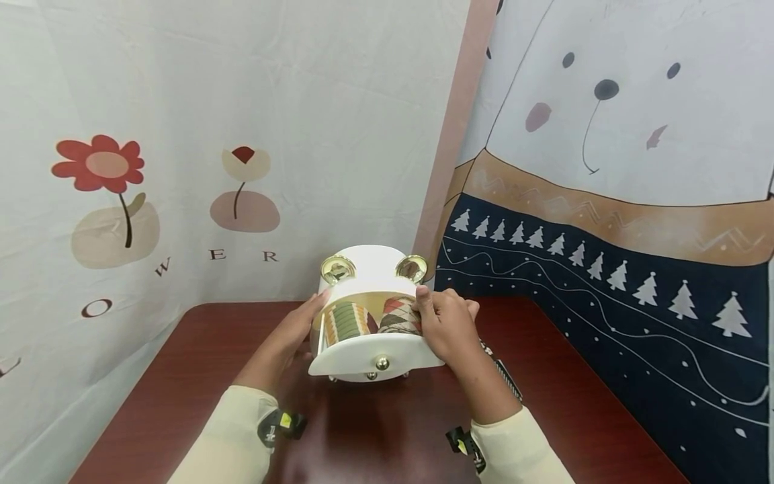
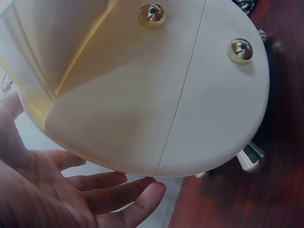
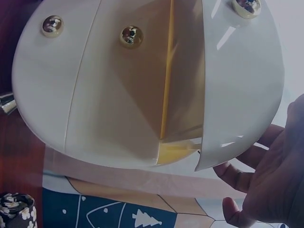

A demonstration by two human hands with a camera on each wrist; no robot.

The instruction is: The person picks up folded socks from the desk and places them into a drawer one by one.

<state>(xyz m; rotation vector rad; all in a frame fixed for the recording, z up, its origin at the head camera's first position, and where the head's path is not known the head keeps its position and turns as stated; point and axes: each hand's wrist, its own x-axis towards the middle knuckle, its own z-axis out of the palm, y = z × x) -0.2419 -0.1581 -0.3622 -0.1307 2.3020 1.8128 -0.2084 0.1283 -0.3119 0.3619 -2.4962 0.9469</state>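
Observation:
A white storage box [image 1: 373,265] with small metal feet and several gold knobs stands between my hands, over the table. Its top drawer [image 1: 351,356] is pulled out towards me. Inside lie two patterned fabric rolls, a green-and-yellow striped roll [image 1: 349,323] and a red-and-grey checked roll [image 1: 400,316]. My left hand [image 1: 294,329] holds the left side, its bent fingertips on the box wall in the left wrist view. On the opposite side my right hand [image 1: 449,324] grips the drawer's edge, thumb at the rim. I cannot tell whether the feet touch the table.
A dark red table [image 1: 224,376] extends around the box. Beyond my right hand lies a black-and-white floral item [image 3: 18,209], partly hidden in the head view. Printed curtains [image 1: 338,134] hang behind the table and along its right side.

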